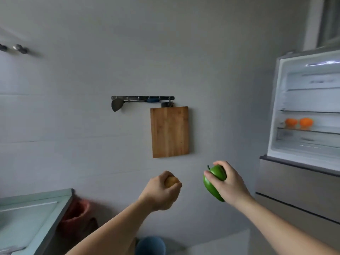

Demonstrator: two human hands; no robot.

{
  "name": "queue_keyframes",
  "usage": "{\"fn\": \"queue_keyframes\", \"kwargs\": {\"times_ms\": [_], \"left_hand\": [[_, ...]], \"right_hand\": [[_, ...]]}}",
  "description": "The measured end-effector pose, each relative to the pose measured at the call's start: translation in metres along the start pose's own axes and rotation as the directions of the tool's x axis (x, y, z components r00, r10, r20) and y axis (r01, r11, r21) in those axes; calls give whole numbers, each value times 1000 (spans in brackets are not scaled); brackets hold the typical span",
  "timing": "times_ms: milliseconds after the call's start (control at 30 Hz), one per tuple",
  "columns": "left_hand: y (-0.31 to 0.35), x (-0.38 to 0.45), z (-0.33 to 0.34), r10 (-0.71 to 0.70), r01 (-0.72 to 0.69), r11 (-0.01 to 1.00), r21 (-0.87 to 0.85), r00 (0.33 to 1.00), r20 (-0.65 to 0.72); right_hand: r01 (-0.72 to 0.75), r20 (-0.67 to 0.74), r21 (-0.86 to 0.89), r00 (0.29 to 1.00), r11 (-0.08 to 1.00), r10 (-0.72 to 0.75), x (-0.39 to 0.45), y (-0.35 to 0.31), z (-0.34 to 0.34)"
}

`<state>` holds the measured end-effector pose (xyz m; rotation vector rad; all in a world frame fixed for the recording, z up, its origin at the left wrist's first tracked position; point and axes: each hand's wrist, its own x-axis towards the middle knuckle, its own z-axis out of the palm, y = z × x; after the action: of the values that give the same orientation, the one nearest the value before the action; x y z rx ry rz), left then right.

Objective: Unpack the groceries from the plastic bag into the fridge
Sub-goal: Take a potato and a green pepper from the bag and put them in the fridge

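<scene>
My left hand grips a small yellow-brown potato, held up in front of the wall. My right hand grips a green bell pepper just to the right of it. The fridge stands open at the right, lit inside, with glass shelves. Two oranges lie on one of its lower shelves. Both hands are left of and below the fridge opening. The plastic bag is not in view.
A wooden cutting board hangs on the wall under a hook rail with a spatula. A counter with a sink is at lower left, a red bin beside it, a blue bucket below. Closed fridge drawers sit under the opening.
</scene>
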<state>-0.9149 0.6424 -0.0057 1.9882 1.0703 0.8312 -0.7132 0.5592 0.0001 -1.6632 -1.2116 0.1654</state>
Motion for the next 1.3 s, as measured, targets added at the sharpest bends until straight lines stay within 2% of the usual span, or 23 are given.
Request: {"fn": "queue_keyframes", "kwargs": {"times_ms": [133, 267, 533, 667, 833, 933, 1067, 1300], "left_hand": [[17, 43, 35, 118, -109, 991, -80, 985, 124], [33, 85, 62, 250, -218, 963, -158, 942, 225], [63, 138, 115, 423, -345, 897, -278, 853, 307], [85, 128, 139, 476, -351, 861, -368, 809, 344], [114, 97, 158, 517, -327, 831, -450, 754, 405], [130, 80, 167, 551, -358, 818, -451, 712, 435], [145, 64, 180, 565, -357, 807, -470, 697, 441], [170, 62, 200, 595, -432, 799, -419, 671, 442]], "right_hand": [[-73, -146, -77, 987, 994, 61, 12, 19, -37], [-143, -301, -136, 949, 980, 96, 21, 25, -63], [-235, -522, -172, 845, 957, 114, 7, 35, -86], [-318, -579, -188, 800, 929, 157, -17, 33, -107], [-317, -619, -149, 769, 937, 161, -49, 25, -143], [-303, -631, -118, 758, 946, 164, -65, 24, -162], [-307, -610, -146, 776, 940, 159, -82, 31, -179], [-364, -646, -108, 733, 925, 213, -85, 55, -196]]}}
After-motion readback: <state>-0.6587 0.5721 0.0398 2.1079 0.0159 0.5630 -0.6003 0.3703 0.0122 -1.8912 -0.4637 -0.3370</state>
